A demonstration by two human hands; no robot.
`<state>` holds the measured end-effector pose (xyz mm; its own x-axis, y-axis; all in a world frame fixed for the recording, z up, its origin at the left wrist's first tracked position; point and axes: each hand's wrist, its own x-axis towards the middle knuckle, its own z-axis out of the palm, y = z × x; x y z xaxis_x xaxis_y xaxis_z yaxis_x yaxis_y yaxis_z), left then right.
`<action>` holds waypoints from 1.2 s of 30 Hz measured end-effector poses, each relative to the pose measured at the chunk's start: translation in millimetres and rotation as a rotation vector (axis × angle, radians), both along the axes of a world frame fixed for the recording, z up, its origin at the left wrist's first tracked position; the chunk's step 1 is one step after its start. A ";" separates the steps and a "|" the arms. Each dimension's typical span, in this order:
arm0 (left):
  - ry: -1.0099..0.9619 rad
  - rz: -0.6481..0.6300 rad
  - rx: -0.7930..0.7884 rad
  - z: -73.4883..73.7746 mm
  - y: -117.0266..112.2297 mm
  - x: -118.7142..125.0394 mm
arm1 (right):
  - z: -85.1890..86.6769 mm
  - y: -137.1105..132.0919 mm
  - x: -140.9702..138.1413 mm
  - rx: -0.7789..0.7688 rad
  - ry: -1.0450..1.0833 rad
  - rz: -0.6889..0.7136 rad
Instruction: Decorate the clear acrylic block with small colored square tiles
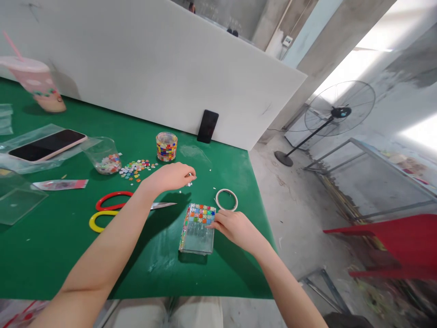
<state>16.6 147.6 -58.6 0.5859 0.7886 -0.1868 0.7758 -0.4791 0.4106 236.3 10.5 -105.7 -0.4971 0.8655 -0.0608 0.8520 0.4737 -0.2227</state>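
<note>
Box (200,241), lower centre, part-tiled; right hand (234,228) holding its right edge, apparently to steady it. Left hand (172,176), centre, fingers narrow near loose tiles (190,184); grip cannot be told.

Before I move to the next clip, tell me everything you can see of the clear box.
The clear box is rectangular and see-through, glass or plastic by its look. Small multicoloured tiles cover the far part of its upward face in rows, with more down its left side; the near part of that face is bare. It rests on the green tabletop, a short end toward the near edge. The right hand seems to touch its right edge.
</note>
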 end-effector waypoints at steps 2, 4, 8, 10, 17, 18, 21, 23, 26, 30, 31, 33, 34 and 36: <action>-0.003 0.001 -0.002 0.2 0.2 -0.5 | 1.2 1.1 0.7 -0.043 0.052 -0.019; -0.009 -0.001 -0.005 0.1 0.7 -1.5 | 2.1 1.5 1.9 -0.090 0.118 -0.049; -0.025 -0.009 -0.010 -2.0 2.2 -3.5 | 1.2 -1.6 4.2 -0.177 0.291 -0.169; -0.032 -0.012 -0.013 -3.1 3.0 -3.8 | -1.6 -4.6 4.1 -0.206 0.379 -0.257; -0.017 -0.005 -0.011 -0.5 1.2 -2.1 | -19.1 -6.6 -4.6 -0.281 0.591 -0.442; -0.013 -0.004 -0.012 0.2 0.8 -1.8 | -21.0 -6.0 -6.1 -0.288 0.611 -0.455; -0.008 0.000 -0.014 1.1 0.3 -0.9 | -23.9 -5.3 -10.0 -0.301 0.649 -0.494; -0.009 0.002 -0.014 1.0 0.2 -0.5 | -24.1 -6.0 -11.6 -0.291 0.661 -0.525; -0.016 0.006 -0.015 0.8 -0.7 -0.8 | -23.4 -7.4 -10.7 -0.285 0.683 -0.552; -0.061 0.010 -0.012 2.8 -2.7 -3.1 | -23.3 -8.5 -3.8 -0.293 0.737 -0.573; -0.076 0.019 -0.009 3.6 -2.6 -3.5 | -24.1 -8.7 -2.6 -0.279 0.746 -0.588; -0.097 0.081 0.009 4.4 -0.6 -3.6 | -27.5 -9.3 -2.4 -0.245 0.747 -0.614; -0.107 0.137 0.033 4.1 1.4 -3.3 | -30.1 -9.4 -3.3 -0.235 0.741 -0.618; -0.133 0.271 0.108 1.5 6.3 -2.2 | -36.0 -9.3 -6.1 -0.230 0.721 -0.614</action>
